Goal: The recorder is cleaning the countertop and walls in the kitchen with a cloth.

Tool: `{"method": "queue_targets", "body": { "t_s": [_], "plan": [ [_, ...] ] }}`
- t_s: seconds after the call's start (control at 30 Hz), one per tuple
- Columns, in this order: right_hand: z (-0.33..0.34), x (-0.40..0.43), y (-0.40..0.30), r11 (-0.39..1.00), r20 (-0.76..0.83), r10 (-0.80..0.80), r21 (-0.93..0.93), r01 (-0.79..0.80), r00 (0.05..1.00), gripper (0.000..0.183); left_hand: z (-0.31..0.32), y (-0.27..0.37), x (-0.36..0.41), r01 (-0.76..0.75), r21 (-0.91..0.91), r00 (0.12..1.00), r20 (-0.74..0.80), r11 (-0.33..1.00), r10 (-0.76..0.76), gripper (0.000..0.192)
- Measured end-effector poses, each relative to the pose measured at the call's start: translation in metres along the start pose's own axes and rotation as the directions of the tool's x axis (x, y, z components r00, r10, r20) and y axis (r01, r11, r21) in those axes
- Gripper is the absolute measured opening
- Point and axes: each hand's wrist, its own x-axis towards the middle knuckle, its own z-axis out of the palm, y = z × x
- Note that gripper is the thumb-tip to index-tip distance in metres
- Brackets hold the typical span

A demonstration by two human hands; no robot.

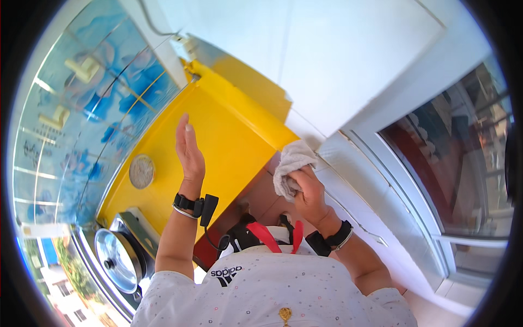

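A crumpled, pale grey cloth (292, 167) is held in my right hand (311, 196), just beyond the near right corner of a glossy yellow countertop (229, 151). The cloth meets or overlaps the end of the counter's raised yellow edge; whether it presses there I cannot tell. My left hand (190, 153) is raised above the counter with its fingers extended and nothing in it. Both wrists wear black straps and a light bangle; a cable hangs from the device on the left one.
A round container (142, 171) stands near the blue tiled wall (102, 90). Left of me a glass-lidded pan (117, 260) sits on a stove (141, 233) by a window. White wall surfaces lie ahead, a framed glass door (453, 163) at the right.
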Motion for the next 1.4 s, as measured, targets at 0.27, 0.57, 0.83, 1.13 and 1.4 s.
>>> {"method": "queue_targets", "body": {
  "t_s": [0.27,0.57,0.83,1.13,1.4],
  "plan": [
    [0.116,0.088,0.072,0.997,0.216,-0.078,0.009,0.078,0.973,0.037,-0.108,-0.133,-0.11,0.278,0.387,0.96,-0.151,0.879,-0.237,0.035],
    [0.333,0.083,0.112,0.917,0.591,-0.311,-0.018,0.398,0.744,0.033,-0.147,-0.162,-0.142,0.307,0.602,0.952,-0.193,0.737,-0.239,0.043],
    [0.361,0.116,0.13,0.823,0.697,-0.196,-0.266,0.502,0.69,0.044,-0.153,-0.189,-0.132,0.177,0.821,0.976,-0.074,0.543,-0.205,0.052],
    [0.238,0.104,0.195,0.785,0.361,0.089,-0.599,0.157,0.928,0.056,-0.149,-0.189,-0.129,0.149,0.891,0.977,-0.065,0.429,-0.204,0.046],
    [0.09,-0.042,0.204,0.914,0.229,0.332,-0.319,-0.251,0.915,0.047,-0.169,-0.214,-0.138,0.077,0.9,0.987,-0.006,0.429,-0.163,0.048]
  ]
}}
